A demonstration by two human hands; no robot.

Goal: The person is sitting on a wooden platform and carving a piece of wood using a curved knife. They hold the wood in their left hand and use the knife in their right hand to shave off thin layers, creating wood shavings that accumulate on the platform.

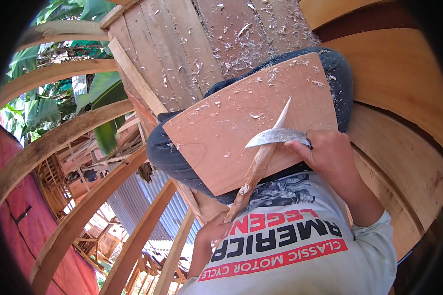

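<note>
A wooden stick (253, 179), rough and bark-brown below and whittled to a pale point at its upper end, slants over my lap. Its lower end is in my left hand (215, 228), fingers closed round it near my shirt. My right hand (326, 151) grips a curved, sickle-like knife (275, 137); the handle is hidden in the fist. The blade lies across the stick below the pale tip, its point toward the left. Under both is a flat wooden board (216, 132) resting on my crossed legs, with several shavings scattered on it.
Plank flooring (182, 49) strewn with wood shavings (231, 42) lies beyond my knees. Wooden slats (64, 132) form an open railing on the left, with banana leaves and corrugated metal sheeting (147, 201) outside. A wooden plank wall (398, 83) curves along my right.
</note>
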